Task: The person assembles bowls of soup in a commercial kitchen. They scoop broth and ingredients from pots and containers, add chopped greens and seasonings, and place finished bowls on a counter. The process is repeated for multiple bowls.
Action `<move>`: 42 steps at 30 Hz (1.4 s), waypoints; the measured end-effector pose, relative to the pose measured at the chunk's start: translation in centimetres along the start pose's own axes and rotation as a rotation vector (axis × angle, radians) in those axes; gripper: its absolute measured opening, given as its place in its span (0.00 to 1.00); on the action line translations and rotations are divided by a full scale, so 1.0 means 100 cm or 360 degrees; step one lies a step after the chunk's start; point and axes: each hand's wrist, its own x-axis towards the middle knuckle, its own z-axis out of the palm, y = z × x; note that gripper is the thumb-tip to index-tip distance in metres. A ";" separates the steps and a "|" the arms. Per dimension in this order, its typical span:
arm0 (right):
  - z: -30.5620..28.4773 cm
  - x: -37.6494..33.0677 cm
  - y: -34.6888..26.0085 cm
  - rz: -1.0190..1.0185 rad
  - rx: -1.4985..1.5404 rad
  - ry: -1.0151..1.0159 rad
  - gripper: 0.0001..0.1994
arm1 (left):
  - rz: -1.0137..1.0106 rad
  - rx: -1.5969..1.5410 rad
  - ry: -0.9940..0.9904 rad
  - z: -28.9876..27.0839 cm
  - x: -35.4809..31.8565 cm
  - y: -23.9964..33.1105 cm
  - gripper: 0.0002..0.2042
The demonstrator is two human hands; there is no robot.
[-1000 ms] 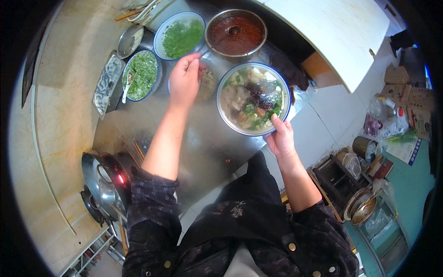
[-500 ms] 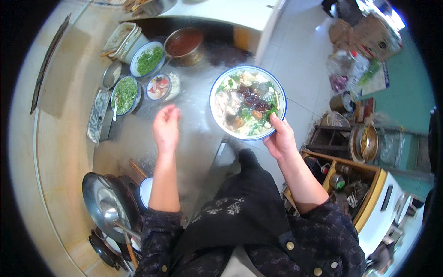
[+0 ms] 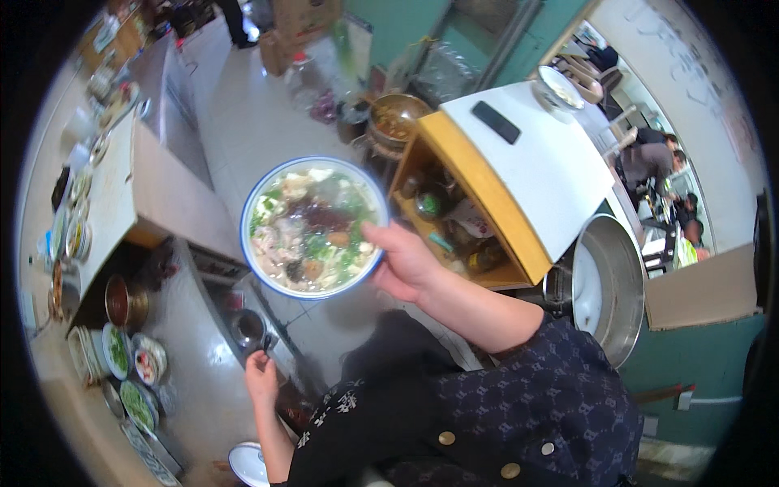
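My right hand [image 3: 403,261] grips the rim of a white bowl with a blue edge [image 3: 246,243], thumb on top and fingers beneath. The bowl is full of soup [image 3: 312,235] with chopped greens, pale pieces and a dark red sauce in the middle. It is held up over the tiled floor. Lower left, my left hand [image 3: 261,377] hangs by the front edge of the steel counter [image 3: 199,357], its fingers loosely bent and slightly apart. Close to its fingertips is a small dark round thing [image 3: 247,326] that I cannot make out clearly.
Bowls of chopped greens [image 3: 138,406] and a brass-coloured pot of red sauce [image 3: 126,300] stand along the counter. To the right, a white-topped cabinet [image 3: 535,178] bears a black phone [image 3: 496,122] and another bowl [image 3: 560,88]. Beyond it stands a large metal pot [image 3: 608,292]. People sit in the background.
My view has turned to the right, bringing the white-topped cabinet and large pot into sight. The soup bowl has come along in my right hand; my left hand is now lower, by the counter's edge.
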 end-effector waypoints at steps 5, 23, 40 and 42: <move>-0.074 -0.058 -0.118 -0.0390 -0.0033 0.0132 0.28 | 0.0202 0.0551 -0.0211 0.085 0.030 0.039 0.16; -0.403 -0.196 -0.446 -0.1442 0.0089 0.1010 0.25 | 0.0282 0.1119 -0.0839 0.327 0.068 0.173 0.16; -0.509 -0.191 -0.459 -0.1528 0.0669 0.1202 0.47 | -0.0270 0.0879 -0.0496 0.267 -0.014 0.096 0.10; -0.468 -0.147 -0.434 -0.1332 -0.0228 0.1274 0.42 | -0.0127 0.0873 -0.0395 0.260 -0.045 0.086 0.13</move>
